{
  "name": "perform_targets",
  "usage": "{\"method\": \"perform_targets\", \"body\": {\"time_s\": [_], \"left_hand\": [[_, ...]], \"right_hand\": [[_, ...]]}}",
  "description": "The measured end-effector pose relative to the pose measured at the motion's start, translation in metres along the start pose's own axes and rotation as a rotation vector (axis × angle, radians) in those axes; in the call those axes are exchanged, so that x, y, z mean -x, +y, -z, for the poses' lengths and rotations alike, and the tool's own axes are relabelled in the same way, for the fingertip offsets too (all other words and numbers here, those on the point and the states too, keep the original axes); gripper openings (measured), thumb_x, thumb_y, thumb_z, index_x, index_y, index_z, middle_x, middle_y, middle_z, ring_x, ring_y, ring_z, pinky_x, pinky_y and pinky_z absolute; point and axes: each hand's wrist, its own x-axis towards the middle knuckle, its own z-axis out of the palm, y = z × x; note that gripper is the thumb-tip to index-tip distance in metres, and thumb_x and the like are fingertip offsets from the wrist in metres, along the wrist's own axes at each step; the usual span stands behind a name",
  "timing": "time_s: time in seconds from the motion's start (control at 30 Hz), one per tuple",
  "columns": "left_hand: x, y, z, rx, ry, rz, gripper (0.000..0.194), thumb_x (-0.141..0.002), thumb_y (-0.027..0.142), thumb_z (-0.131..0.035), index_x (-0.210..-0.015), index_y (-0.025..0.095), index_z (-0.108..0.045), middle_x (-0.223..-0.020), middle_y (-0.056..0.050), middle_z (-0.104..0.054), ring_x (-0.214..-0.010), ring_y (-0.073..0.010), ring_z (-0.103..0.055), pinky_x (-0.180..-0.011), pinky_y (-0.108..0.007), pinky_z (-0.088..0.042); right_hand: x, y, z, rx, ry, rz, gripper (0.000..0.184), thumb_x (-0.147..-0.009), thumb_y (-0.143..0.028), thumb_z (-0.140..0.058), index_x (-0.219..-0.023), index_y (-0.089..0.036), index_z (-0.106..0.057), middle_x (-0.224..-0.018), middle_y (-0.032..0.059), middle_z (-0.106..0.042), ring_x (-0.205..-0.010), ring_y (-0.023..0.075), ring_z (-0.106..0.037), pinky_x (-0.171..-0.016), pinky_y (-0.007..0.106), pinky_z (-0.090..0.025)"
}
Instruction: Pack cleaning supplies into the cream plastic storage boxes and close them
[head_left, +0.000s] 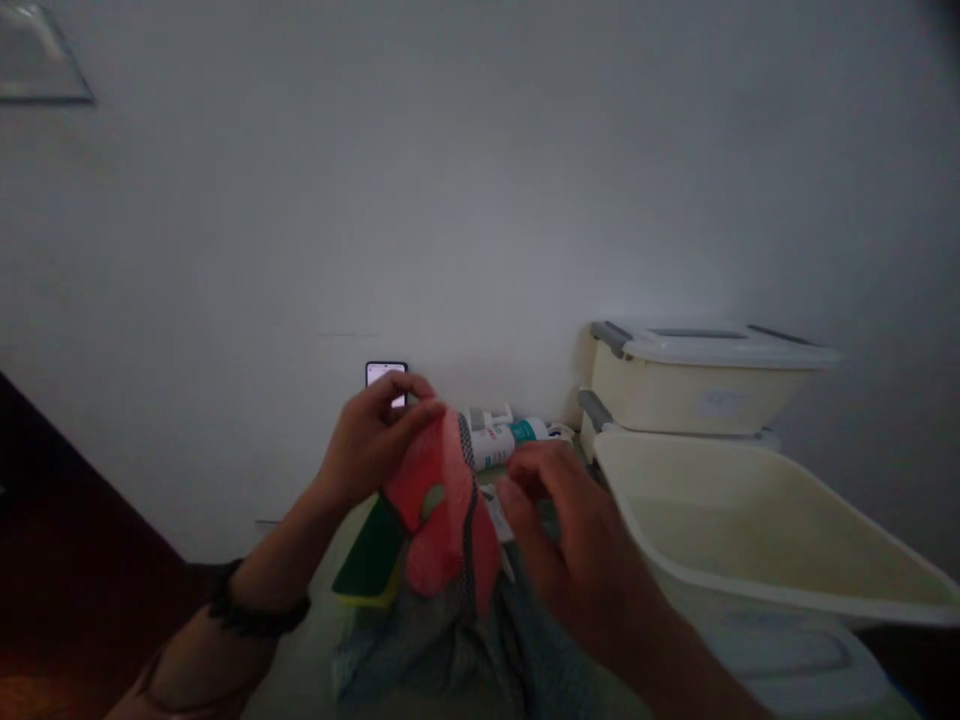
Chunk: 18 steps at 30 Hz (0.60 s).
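Note:
My left hand pinches the top of a red and pink cloth between thumb and fingers. The cloth hangs down, with a black-and-white checked strip along it. My right hand is at the cloth's right side, its thumb and fingers curled together near a white tag; what they hold, if anything, is unclear. Below the red part lies a crumpled grey-blue fabric. A green and yellow sponge rests left of the cloth, partly covered by it.
Behind my left hand a phone leans on the wall. A white and teal bottle lies behind the cloth. On the right stand an open cream tub and a lidded storage box. The picture is dim.

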Motion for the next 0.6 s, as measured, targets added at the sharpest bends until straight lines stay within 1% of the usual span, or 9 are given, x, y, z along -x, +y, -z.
{"method": "perform_targets", "body": {"time_s": [0.07,0.13,0.17,0.2,0.27,0.37,0.47,0.53,0.6], "left_hand": [[-0.016,0.021,0.007,0.03,0.049,-0.078,0.014,-0.068,0.025,-0.069,-0.071,0.018,-0.056,-0.063,0.004,-0.057,-0.045,-0.0062,-0.049,-0.038,-0.015,-0.035],[-0.019,0.036,0.011,0.094,0.151,-0.126,0.014,-0.069,0.022,-0.069,-0.072,0.019,-0.056,-0.063,0.004,-0.058,-0.042,-0.0049,-0.047,-0.035,-0.014,-0.033],[-0.017,0.04,0.013,0.117,0.192,-0.149,0.014,-0.068,0.021,-0.07,-0.071,0.019,-0.057,-0.063,0.004,-0.058,-0.042,-0.0046,-0.046,-0.036,-0.013,-0.034],[-0.014,0.042,0.016,0.127,0.191,-0.16,0.014,-0.068,0.021,-0.071,-0.07,0.019,-0.057,-0.061,0.005,-0.057,-0.042,-0.0048,-0.047,-0.036,-0.013,-0.034],[-0.006,0.041,0.021,0.117,0.13,-0.155,0.013,-0.068,0.022,-0.072,-0.071,0.02,-0.059,-0.059,0.004,-0.058,-0.042,-0.0058,-0.048,-0.035,-0.013,-0.035],[-0.002,0.036,0.032,0.114,-0.002,-0.12,0.016,-0.064,0.022,-0.075,-0.075,0.021,-0.062,-0.067,0.002,-0.061,-0.046,-0.0084,-0.054,-0.035,-0.014,-0.037],[-0.004,0.032,0.04,0.126,-0.181,-0.061,0.037,-0.051,0.016,-0.081,-0.084,0.024,-0.066,-0.082,0.0,-0.062,-0.051,-0.0111,-0.059,-0.038,-0.016,-0.044],[-0.004,0.029,0.041,0.087,-0.403,0.042,0.053,-0.047,0.011,-0.082,-0.095,0.026,-0.067,-0.089,-0.001,-0.066,-0.059,-0.0156,-0.065,-0.045,-0.02,-0.051],[-0.001,0.024,0.039,0.053,-0.668,0.212,0.056,-0.05,0.008,-0.079,-0.102,0.024,-0.067,-0.089,-0.004,-0.07,-0.068,-0.0214,-0.068,-0.051,-0.024,-0.054]], "right_hand": [[-0.019,-0.018,0.009,-0.037,-0.104,-0.15,0.02,-0.09,-0.039,-0.044,-0.096,-0.021,-0.047,-0.084,0.0025,-0.059,-0.07,0.0138,-0.057,-0.059,0.026,-0.043],[-0.034,-0.029,0.013,0.034,-0.147,-0.177,0.025,-0.086,-0.044,-0.048,-0.097,-0.021,-0.047,-0.079,0.0016,-0.061,-0.064,0.0144,-0.057,-0.053,0.025,-0.038],[-0.04,-0.031,0.013,0.101,-0.154,-0.168,0.021,-0.086,-0.041,-0.048,-0.092,-0.021,-0.049,-0.074,0.0012,-0.06,-0.06,0.0142,-0.055,-0.051,0.025,-0.034],[-0.045,-0.031,0.013,0.177,-0.152,-0.158,0.017,-0.086,-0.037,-0.048,-0.086,-0.02,-0.05,-0.068,0.0007,-0.059,-0.057,0.0139,-0.053,-0.049,0.025,-0.031],[-0.052,-0.027,0.014,0.284,-0.12,-0.149,0.014,-0.086,-0.028,-0.045,-0.076,-0.02,-0.051,-0.06,0.0001,-0.056,-0.052,0.0131,-0.049,-0.049,0.025,-0.028],[-0.056,-0.019,0.02,0.195,-0.05,-0.139,0.009,-0.084,-0.022,-0.046,-0.08,-0.02,-0.055,-0.064,-0.0004,-0.058,-0.056,0.013,-0.052,-0.051,0.024,-0.033],[-0.055,-0.016,0.024,0.067,-0.012,-0.109,0.012,-0.084,-0.018,-0.045,-0.089,-0.022,-0.056,-0.073,-0.0007,-0.063,-0.062,0.0125,-0.057,-0.055,0.023,-0.038],[-0.052,-0.017,0.025,0.1,-0.048,-0.121,0.015,-0.086,-0.018,-0.043,-0.09,-0.023,-0.056,-0.074,-0.0006,-0.065,-0.064,0.0134,-0.059,-0.056,0.024,-0.038],[-0.05,-0.019,0.024,0.189,-0.138,-0.154,0.017,-0.087,-0.019,-0.041,-0.088,-0.023,-0.057,-0.07,-0.0003,-0.065,-0.062,0.0146,-0.058,-0.055,0.026,-0.036]]}}
